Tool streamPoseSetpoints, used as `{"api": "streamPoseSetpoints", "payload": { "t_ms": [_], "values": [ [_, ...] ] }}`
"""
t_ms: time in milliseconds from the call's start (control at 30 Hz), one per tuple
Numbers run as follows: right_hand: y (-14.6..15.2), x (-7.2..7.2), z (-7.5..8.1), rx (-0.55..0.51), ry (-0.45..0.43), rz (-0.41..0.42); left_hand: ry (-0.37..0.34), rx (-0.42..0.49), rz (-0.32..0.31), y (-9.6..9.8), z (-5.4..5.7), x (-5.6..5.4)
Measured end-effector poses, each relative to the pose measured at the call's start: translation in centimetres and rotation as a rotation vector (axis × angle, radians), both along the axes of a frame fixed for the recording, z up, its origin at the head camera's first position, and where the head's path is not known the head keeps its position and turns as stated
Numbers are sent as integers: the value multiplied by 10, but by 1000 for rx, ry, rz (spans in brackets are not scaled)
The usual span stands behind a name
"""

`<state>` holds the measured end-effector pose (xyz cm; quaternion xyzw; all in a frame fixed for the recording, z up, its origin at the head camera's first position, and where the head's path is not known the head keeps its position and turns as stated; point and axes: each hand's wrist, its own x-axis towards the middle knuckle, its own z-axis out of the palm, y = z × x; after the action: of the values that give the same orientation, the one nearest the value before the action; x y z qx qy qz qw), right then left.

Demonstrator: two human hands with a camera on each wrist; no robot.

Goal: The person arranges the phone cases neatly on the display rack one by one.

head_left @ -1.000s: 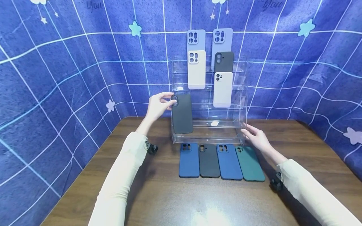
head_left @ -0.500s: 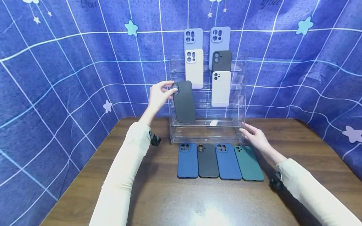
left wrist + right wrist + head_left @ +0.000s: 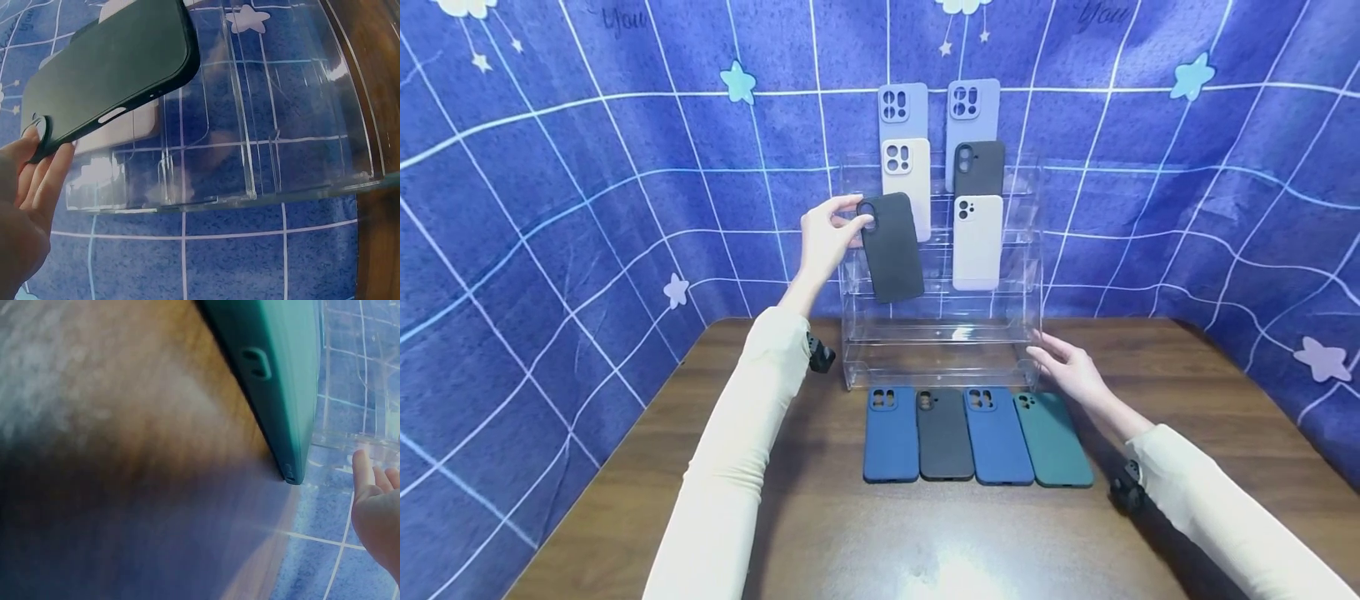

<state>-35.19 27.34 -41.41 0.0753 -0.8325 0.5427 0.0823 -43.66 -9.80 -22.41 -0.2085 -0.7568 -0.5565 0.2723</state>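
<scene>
In the head view, my left hand (image 3: 829,237) pinches a black phone case (image 3: 892,247) by its upper left corner, thumb over the camera opening. The case is slightly tilted in front of the clear tiered display stand (image 3: 940,354), overlapping a white phone case (image 3: 907,171). The left wrist view shows the black phone case (image 3: 119,69) from its bottom edge, clear of the stand's lower tiers. My right hand (image 3: 1070,367) touches the stand's lower right side with nearly straight fingers. In the right wrist view, that hand (image 3: 378,515) is partly cut off by the frame.
Lavender cases (image 3: 973,125), a second black case (image 3: 980,167) and another white case (image 3: 977,243) stand on the tiers. Before the stand lie two blue cases (image 3: 891,437), a black one (image 3: 945,437) and a green one (image 3: 1054,442) on the wooden table (image 3: 820,500). Patterned cloth (image 3: 760,167) hangs behind.
My left hand has raised the black phone case from the stand's lowest tier up to the middle tiers, moving slightly right across the stand. My right hand stays at the stand's side.
</scene>
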Motion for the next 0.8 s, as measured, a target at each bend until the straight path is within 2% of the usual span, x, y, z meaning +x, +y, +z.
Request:
{"api": "streamPoseSetpoints", "payload": {
  "t_ms": [400, 633, 800],
  "values": [
    [0, 4, 2, 5, -5, -8, 84, 90, 33, 16, -1, -13],
    [2, 2, -3, 3, -25, -26, 200, 59, 126, 20, -9, -19],
    [1, 0, -2, 0, -25, -23, 202, 37, 126, 22, -16, -23]
  ]
}}
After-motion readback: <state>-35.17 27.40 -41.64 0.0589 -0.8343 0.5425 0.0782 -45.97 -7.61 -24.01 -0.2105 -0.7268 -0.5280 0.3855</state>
